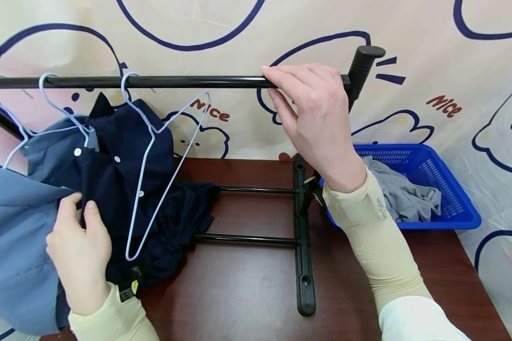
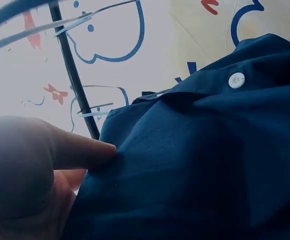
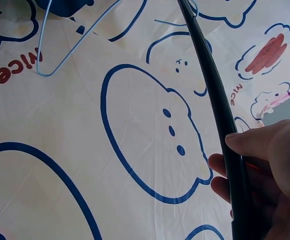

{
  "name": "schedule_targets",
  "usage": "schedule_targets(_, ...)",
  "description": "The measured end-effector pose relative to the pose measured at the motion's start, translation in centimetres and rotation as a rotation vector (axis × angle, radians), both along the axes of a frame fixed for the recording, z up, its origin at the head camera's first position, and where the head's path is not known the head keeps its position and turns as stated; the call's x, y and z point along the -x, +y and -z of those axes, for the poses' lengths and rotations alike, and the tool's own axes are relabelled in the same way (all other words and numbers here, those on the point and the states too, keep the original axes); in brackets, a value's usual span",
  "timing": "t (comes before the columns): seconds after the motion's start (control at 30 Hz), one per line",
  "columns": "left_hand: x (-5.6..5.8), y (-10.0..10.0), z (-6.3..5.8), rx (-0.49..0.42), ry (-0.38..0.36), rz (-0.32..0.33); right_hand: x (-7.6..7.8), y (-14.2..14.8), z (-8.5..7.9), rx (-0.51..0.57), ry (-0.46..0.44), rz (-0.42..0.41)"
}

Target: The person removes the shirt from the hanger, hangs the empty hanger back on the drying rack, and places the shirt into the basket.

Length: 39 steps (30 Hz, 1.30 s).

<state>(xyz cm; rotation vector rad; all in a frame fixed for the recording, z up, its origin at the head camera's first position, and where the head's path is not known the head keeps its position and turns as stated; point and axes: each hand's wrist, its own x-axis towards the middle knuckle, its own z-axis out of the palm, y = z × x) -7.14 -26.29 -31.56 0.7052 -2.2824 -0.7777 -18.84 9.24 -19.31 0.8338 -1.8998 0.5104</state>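
Observation:
My left hand [image 1: 81, 251] pinches the front edge of a navy shirt [image 1: 111, 166] between thumb and fingers. White buttons show along the shirt, and its lower part spreads over the table. In the left wrist view the shirt's cloth [image 2: 184, 165] fills much of the picture beside the thumb. My right hand [image 1: 317, 118] holds the black rail [image 1: 205, 82] of a clothes rack close to its right end; in the right wrist view the fingers curl round it. A light blue hanger [image 1: 142, 166] hangs from the rail in front of the navy shirt, its right arm bare.
A lighter blue garment [image 1: 17, 237] hangs at the left, near other light blue hangers [image 1: 47, 94]. The rack's black foot [image 1: 305, 265] stands on the brown table [image 1: 247, 284]. At the right, a blue basket [image 1: 456, 203] contains grey cloth [image 1: 405, 194]. A patterned sheet covers the wall behind.

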Motion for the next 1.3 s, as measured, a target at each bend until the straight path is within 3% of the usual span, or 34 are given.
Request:
schedule_targets(0.17,-0.1,-0.3,0.0,0.020,-0.066,0.047,0.0,0.0,0.0,0.001,-0.001,-0.001)
schedule_targets(0.33,-0.1,-0.8,0.1,-0.043,-0.105,0.155,0.0,0.0,0.0,0.002,0.009,0.000)
schedule_targets(0.47,0.2,-0.9,0.3,-0.072,-0.068,0.197,0.0,0.0,0.0,0.002,0.008,0.000)
schedule_targets(0.7,0.6,-0.7,0.4,-0.020,0.101,0.138,0.0,-0.1,0.0,0.000,0.015,-0.003)
schedule_targets(0.9,0.6,-0.1,-1.0,0.001,0.229,0.071,0.0,0.0,-0.1,0.005,0.010,-0.003)
schedule_targets(1.1,0.4,0.7,-1.8,-0.028,0.260,0.045,0.0,0.0,-0.1,0.003,-0.003,0.000)
schedule_targets(1.3,0.1,0.4,-0.5,-0.013,0.310,0.043,0.0,0.1,0.0,-0.001,-0.011,0.007)
